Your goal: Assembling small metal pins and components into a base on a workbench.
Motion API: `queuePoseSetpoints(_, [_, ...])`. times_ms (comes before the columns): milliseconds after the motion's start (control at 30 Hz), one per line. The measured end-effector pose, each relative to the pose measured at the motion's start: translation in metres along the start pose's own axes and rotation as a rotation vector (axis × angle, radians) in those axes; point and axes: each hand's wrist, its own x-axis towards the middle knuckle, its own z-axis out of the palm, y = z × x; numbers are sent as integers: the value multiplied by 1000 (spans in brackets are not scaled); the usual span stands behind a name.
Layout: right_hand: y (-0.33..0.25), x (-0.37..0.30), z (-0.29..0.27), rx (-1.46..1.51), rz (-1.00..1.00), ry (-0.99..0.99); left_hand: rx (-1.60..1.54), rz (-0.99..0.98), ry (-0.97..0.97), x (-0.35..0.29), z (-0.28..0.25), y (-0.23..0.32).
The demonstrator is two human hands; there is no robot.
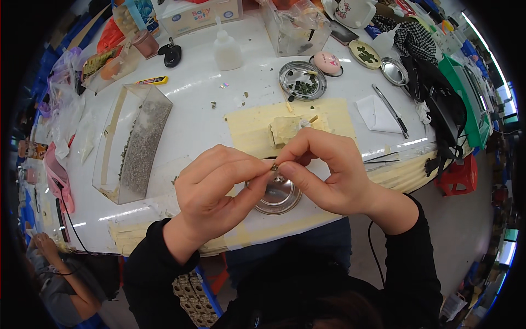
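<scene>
My left hand [215, 183] and my right hand [341, 178] meet fingertip to fingertip over the near edge of the table. Thumb and forefinger of each are pinched together. Between the fingertips sits a tiny dark greenish piece [275, 167], too small to name and partly covered by the fingers. Under the hands rests a round metal dish [279, 204] with a shiny bottom, its far side hidden. Just beyond, a cream-coloured block [287, 130] with a small peg stands on yellowish tape covering [246, 126].
Farther back is a metal dish of dark green pieces [303, 88], beside a pink round case [327, 62]. A clear box of grey granules [145, 145] lies at left, a white squeeze bottle [226, 52] beyond it. A pen [390, 109] lies right. Another person's arm [71, 279] shows lower left.
</scene>
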Motion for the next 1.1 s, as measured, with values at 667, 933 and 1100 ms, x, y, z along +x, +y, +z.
queuePoseSetpoints(667, [0,-4,4,206,174,6,15,-35,-1,0,0,2])
queuePoseSetpoints(933, [-2,-3,0,379,303,-68,-8,-26,-8,-1,0,-1])
queuePoseSetpoints(1100, [-2,-3,0,418,337,-108,-27,-39,-22,0,-1,1])
